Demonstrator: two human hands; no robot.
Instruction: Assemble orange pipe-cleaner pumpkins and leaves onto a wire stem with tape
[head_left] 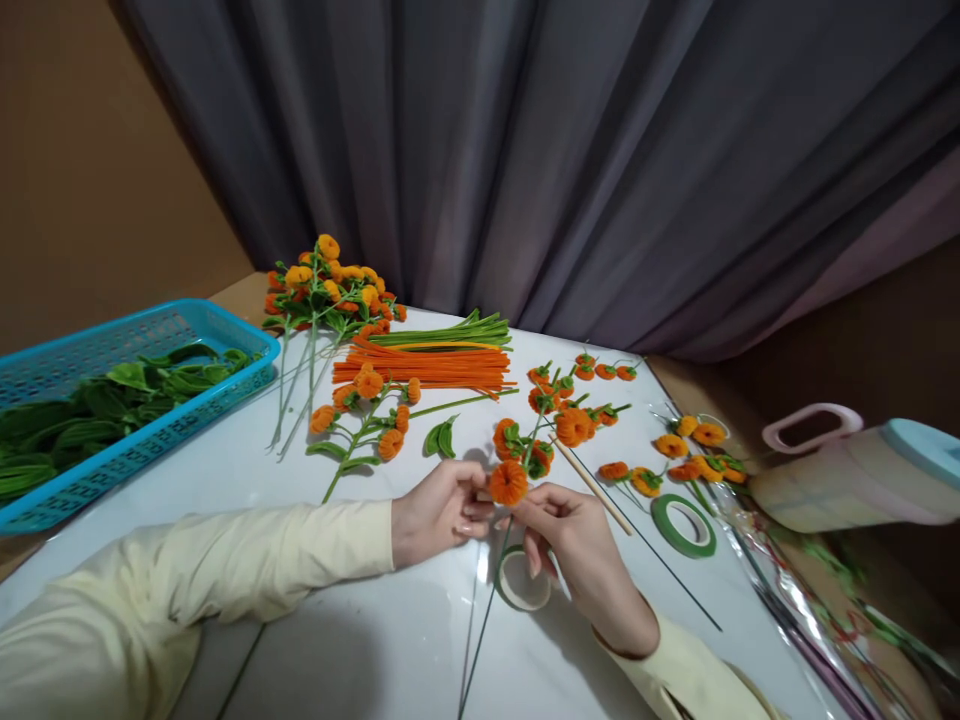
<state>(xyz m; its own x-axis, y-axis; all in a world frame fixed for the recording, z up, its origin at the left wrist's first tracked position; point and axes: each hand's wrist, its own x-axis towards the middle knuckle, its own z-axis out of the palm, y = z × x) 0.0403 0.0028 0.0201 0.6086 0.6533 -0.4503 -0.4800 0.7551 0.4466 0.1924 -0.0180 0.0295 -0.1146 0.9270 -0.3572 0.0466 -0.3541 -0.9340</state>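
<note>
Between my hands stands a spray of orange pipe-cleaner flowers [508, 482] on a thin dark wire stem that runs down toward me. My left hand [439, 512] closes its fingertips at the stem just behind the lowest bloom, which partly hides the grip. From the other side my right hand [576, 548] pinches the stem under the same bloom. Below the right fingers is a roll of green floral tape [517, 598]; whether it hangs or lies on the table is unclear. Left of the spray lie a loose green leaf [440, 437] and a flower branch with leaves [367, 430].
A blue basket [259, 365] of green leaves stands left. Orange pipe cleaners [427, 367], green ones [457, 332] and a flower bunch [326, 285] lie behind. To the right are loose flower heads [574, 426], a wooden stick [596, 487], another tape roll [709, 540] and a lidded pitcher [840, 490].
</note>
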